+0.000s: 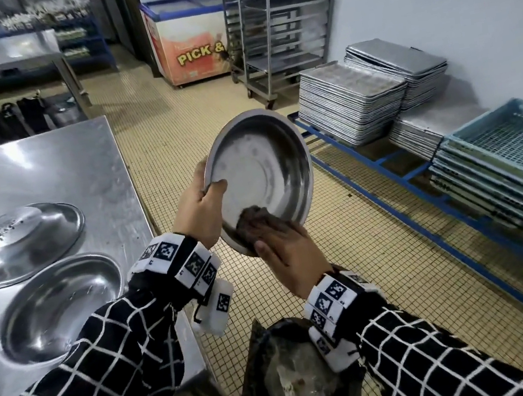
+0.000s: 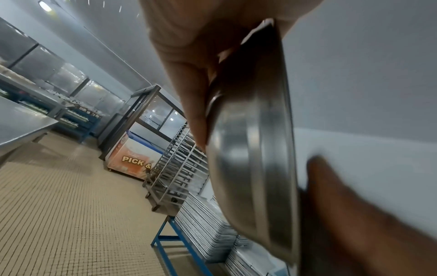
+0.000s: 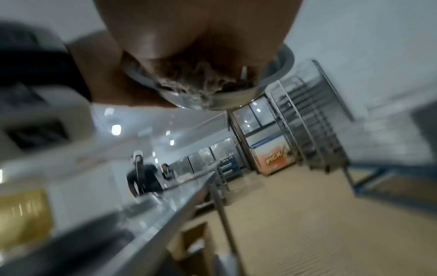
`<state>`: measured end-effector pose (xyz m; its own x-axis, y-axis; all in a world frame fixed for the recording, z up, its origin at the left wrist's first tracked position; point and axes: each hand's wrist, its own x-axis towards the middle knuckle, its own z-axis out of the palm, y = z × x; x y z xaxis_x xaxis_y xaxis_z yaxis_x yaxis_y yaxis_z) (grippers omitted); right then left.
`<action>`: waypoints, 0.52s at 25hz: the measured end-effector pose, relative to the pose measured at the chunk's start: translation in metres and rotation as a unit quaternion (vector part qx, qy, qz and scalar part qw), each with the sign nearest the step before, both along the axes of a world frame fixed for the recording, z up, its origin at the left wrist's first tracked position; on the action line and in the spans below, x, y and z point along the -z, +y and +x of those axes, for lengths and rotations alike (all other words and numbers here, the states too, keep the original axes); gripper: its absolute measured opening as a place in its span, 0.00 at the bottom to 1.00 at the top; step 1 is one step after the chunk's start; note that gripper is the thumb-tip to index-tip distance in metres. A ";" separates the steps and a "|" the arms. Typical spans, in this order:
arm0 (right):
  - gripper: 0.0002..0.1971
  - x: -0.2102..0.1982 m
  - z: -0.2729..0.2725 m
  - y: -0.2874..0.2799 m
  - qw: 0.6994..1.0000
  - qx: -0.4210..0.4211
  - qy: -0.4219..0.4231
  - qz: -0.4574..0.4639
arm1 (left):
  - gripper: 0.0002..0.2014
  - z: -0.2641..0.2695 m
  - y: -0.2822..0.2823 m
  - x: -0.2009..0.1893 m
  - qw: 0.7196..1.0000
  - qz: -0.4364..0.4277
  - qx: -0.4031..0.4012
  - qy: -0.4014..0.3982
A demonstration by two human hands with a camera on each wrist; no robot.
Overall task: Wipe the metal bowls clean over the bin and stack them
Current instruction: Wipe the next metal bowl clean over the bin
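Left hand [image 1: 199, 212] grips a round steel bowl [image 1: 261, 163] by its rim, above a black-lined bin [image 1: 260, 352].
Right hand [image 1: 288, 255] holds a crumpled brown cloth [image 1: 253, 221] against the inside.

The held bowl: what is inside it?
Inside the bowl, a dark cloth is held against the lower wall by the right hand. The left hand has its thumb over the rim. The metal under the cloth is covered.
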<state>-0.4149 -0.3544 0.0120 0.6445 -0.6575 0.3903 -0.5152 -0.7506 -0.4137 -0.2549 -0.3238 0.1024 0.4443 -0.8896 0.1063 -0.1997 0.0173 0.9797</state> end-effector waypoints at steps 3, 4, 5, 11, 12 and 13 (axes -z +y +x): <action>0.31 0.000 -0.026 -0.037 0.972 0.095 0.215 -0.008 | 0.21 -0.002 0.005 -0.002 0.999 0.035 0.015 -0.001; 0.31 -0.002 -0.032 -0.049 0.966 0.119 0.227 0.010 | 0.17 -0.005 0.007 0.000 0.999 0.048 0.012 0.002; 0.31 -0.007 -0.035 -0.057 0.968 0.135 0.210 0.021 | 0.12 -0.009 0.011 0.002 0.998 0.067 0.002 0.013; 0.21 -0.050 -0.043 -0.065 0.949 0.192 -0.091 0.232 | 0.10 0.005 0.022 0.017 0.980 0.160 0.022 0.112; 0.13 -0.053 -0.044 -0.066 0.939 0.198 -0.117 0.254 | 0.13 0.010 0.020 0.017 0.979 0.164 0.033 0.118; 0.08 -0.055 -0.044 -0.067 0.932 0.208 -0.137 0.263 | 0.14 0.014 0.018 0.017 0.979 0.156 0.039 0.128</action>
